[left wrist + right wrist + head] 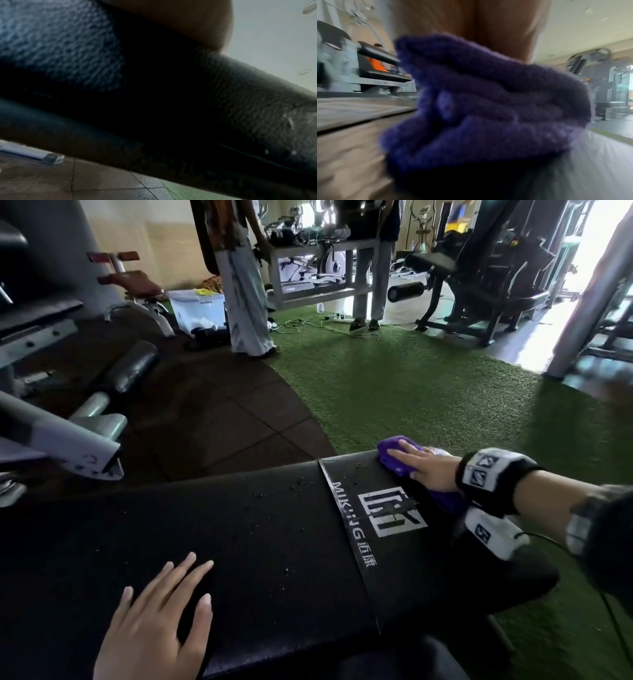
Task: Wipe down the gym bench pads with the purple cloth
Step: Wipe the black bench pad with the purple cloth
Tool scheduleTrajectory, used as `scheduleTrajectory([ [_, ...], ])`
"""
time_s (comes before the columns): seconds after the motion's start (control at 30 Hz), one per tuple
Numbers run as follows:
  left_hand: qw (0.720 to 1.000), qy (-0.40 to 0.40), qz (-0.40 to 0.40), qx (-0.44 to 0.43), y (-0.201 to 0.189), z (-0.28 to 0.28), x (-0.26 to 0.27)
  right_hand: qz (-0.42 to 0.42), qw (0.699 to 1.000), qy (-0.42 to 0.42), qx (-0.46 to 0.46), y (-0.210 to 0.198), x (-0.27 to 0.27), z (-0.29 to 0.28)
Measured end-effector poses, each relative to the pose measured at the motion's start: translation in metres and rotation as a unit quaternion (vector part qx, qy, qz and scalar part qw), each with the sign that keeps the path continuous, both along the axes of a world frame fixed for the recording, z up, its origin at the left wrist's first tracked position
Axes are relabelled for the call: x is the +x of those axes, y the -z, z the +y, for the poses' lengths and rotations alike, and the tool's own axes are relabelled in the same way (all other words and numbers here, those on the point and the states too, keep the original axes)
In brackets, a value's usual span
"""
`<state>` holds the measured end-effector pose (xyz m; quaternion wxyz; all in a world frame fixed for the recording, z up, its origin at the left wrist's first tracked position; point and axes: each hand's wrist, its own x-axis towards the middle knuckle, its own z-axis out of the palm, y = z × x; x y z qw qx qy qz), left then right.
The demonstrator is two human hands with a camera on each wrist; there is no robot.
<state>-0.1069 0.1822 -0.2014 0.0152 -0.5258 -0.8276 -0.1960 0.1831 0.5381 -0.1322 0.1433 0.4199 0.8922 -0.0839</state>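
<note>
The long black textured vinyl bench pad (260, 542) runs left to right before the person, with the crumpled purple terry cloth (397, 455) at its far right corner. The right hand (424, 470) presses flat, fingers straight, on that cloth. The left hand (154, 625) rests spread and empty on the pad's near left part, so dark crumbs (301, 484) between them lie leftward of the cloth.

Green turf (411, 392) covers the floor from twelve to three o'clock, meeting dark floor tiles (219, 419) toward ten and eleven. Two people stand at twelve, one in pale trousers (243, 302) beside a clear storage bin (197, 309), the other by a grey metal frame (318, 268) with cables (308, 325) trailing over the turf. A black weight machine (479, 275) stands at one o'clock, and a grey machine with a roller pad (130, 368) at nine.
</note>
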Motion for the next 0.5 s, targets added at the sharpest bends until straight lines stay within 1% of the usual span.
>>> scheduleTrajectory([
  [0.13,1.0,0.001,0.007,0.005,0.001,0.0,-0.001,0.044,0.991,-0.103,-0.068,0.002,0.044,-0.022],
  [0.17,1.0,0.001,0.008,0.006,0.001,0.0,-0.001,0.047,0.99,-0.103,-0.082,0.002,0.057,-0.019],
  [0.2,1.0,0.001,0.01,0.005,0.001,0.0,-0.001,0.052,0.991,-0.087,-0.091,-0.001,0.069,-0.017],
  [0.27,1.0,0.0,0.012,0.005,0.001,0.0,0.0,0.053,0.994,-0.022,-0.093,-0.007,0.078,-0.006],
  [0.33,1.0,0.0,0.01,0.006,0.001,0.001,0.0,0.036,0.996,0.056,-0.053,-0.007,0.071,0.008],
  [0.37,1.0,-0.001,0.009,0.005,0.0,0.001,0.0,0.027,0.996,0.081,-0.024,-0.007,0.062,0.016],
  [0.43,1.0,0.0,0.005,0.003,0.0,0.001,0.0,0.012,0.996,0.082,0.022,-0.007,0.04,0.025],
  [0.5,1.0,0.0,0.003,0.0,0.0,0.001,-0.001,0.003,0.997,0.063,0.034,-0.006,0.018,0.026],
])
